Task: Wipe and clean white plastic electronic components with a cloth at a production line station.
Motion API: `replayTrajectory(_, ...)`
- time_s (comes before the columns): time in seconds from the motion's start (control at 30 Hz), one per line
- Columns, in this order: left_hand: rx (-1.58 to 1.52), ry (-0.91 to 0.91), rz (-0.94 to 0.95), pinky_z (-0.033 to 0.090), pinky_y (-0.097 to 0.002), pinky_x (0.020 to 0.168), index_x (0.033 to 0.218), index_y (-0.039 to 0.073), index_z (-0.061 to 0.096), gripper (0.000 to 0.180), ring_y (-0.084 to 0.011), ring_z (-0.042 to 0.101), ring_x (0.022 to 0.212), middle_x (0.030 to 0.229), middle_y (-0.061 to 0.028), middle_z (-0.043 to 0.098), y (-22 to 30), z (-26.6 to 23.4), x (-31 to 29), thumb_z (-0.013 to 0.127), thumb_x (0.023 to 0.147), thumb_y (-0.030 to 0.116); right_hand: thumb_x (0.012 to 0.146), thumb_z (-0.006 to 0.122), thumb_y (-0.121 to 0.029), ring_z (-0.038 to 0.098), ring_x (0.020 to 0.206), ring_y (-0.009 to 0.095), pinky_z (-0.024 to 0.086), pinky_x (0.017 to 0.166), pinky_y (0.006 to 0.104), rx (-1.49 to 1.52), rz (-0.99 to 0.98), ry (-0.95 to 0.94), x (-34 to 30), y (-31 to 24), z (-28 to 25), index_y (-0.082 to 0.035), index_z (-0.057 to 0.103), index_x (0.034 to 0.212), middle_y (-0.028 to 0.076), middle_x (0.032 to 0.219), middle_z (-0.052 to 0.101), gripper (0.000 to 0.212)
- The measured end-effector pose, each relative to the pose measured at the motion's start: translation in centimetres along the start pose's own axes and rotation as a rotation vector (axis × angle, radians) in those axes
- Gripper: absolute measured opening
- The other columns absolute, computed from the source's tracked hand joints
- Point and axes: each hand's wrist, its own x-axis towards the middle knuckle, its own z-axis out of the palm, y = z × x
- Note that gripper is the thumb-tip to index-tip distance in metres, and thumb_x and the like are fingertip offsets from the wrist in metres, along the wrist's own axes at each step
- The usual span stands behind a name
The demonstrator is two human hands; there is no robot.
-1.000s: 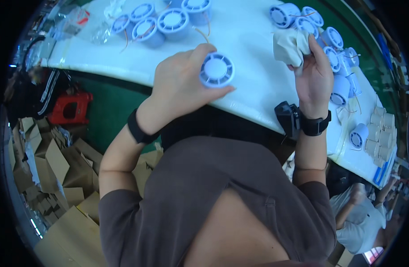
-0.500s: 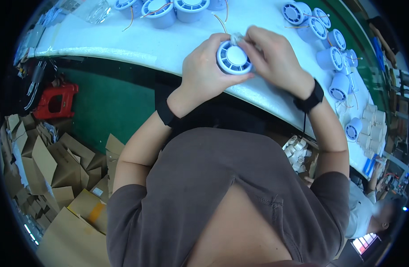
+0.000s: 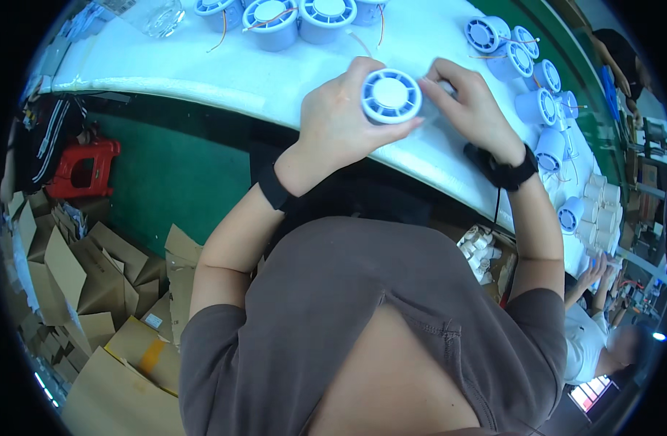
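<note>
My left hand [image 3: 335,116] is wrapped around a white cylindrical unit with a round, slotted, fan-like top [image 3: 390,94], which faces up over the front edge of the table. Just to its right is my right hand [image 3: 470,109], thumb and fingers curled together. Something small and greyish shows between those fingers, too unclear to name. The two hands are apart, the right fingertips close to the rim of the unit. A pale wire [image 3: 360,42] sticks out beyond the left fingers.
Similar units with thin wires stand at the back [image 3: 272,25] and lie along the right side [image 3: 511,62] of the white table [image 3: 203,73]. White cylinders [image 3: 599,211] are stacked farther right, near another person's hands [image 3: 593,272]. Cardboard boxes [image 3: 94,280] and a red stool [image 3: 83,168] stand at left.
My right hand has moved right, away from the unit's rim, taking the whitish, clear-looking stuff from the rim. The left hand keeps its hold, with the unit's top now turned more upward.
</note>
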Motion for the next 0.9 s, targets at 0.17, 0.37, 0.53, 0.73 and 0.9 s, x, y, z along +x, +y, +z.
replayTrajectory(0.17, -0.395, 0.085, -0.208, 0.043, -0.0258, 0.054, 0.09, 0.002, 0.043, 0.04, -0.0174, 0.056, 0.064, 0.068, -0.0094, 0.055, -1.1, -1.0, 0.1, 0.06, 0.07, 0.032, 0.077, 0.049, -0.011, 0.052, 0.054, 0.018, 0.04, 0.049, 0.026, 0.67, 0.137, 0.488, -2.5, -2.8, -0.7, -0.002, 0.05, 0.082, 0.009, 0.065, 0.053, 0.01)
replayTrajectory(0.37, -0.781, 0.25, -0.326, 0.039, -0.0214, 0.058, 0.093, -0.001, 0.041, 0.037, -0.0108, 0.047, 0.065, 0.072, -0.0076, 0.051, 0.3, -0.1, 0.6, 0.05, 0.078, 0.032, 0.081, 0.044, -0.008, 0.053, 0.078, 0.014, 0.041, 0.068, 0.0278, -0.401, -0.624, 0.469, -0.3, -5.9, 2.0, 0.001, 0.051, 0.089, 0.014, 0.094, 0.052, 0.014)
replayTrajectory(0.53, -0.464, 0.315, 0.041, 0.038, -0.0217, 0.059, 0.094, -0.001, 0.041, 0.041, -0.0112, 0.047, 0.067, 0.075, -0.0081, 0.05, 1.4, -1.1, 0.7, 0.041, 0.081, 0.038, 0.082, 0.043, -0.015, 0.052, 0.086, 0.015, 0.04, 0.074, 0.0299, 0.266, -0.276, 0.37, 0.0, -4.1, 2.5, 0.001, 0.05, 0.098, 0.012, 0.095, 0.053, 0.024)
replayTrajectory(0.73, -0.522, 0.322, 0.078, 0.038, -0.0217, 0.057, 0.094, 0.0, 0.041, 0.048, -0.0107, 0.046, 0.066, 0.073, -0.0058, 0.049, 1.9, -1.7, 0.8, 0.031, 0.082, 0.046, 0.084, 0.038, -0.016, 0.052, 0.089, 0.019, 0.04, 0.075, 0.0324, 1.344, 0.152, 0.059, -1.1, -3.5, 0.8, 0.001, 0.048, 0.102, 0.012, 0.102, 0.051, 0.027)
replayTrajectory(0.9, -0.908, 0.234, -0.417, 0.031, -0.0196, 0.047, 0.088, 0.004, 0.043, 0.049, -0.0076, 0.041, 0.057, 0.07, -0.003, 0.048, 1.9, -1.6, 1.0, 0.024, 0.082, 0.049, 0.084, 0.039, -0.016, 0.053, 0.085, 0.017, 0.042, 0.07, 0.0296, 1.499, 0.074, 0.324, -1.3, -3.7, -0.7, 0.002, 0.049, 0.1, 0.012, 0.098, 0.052, 0.026)
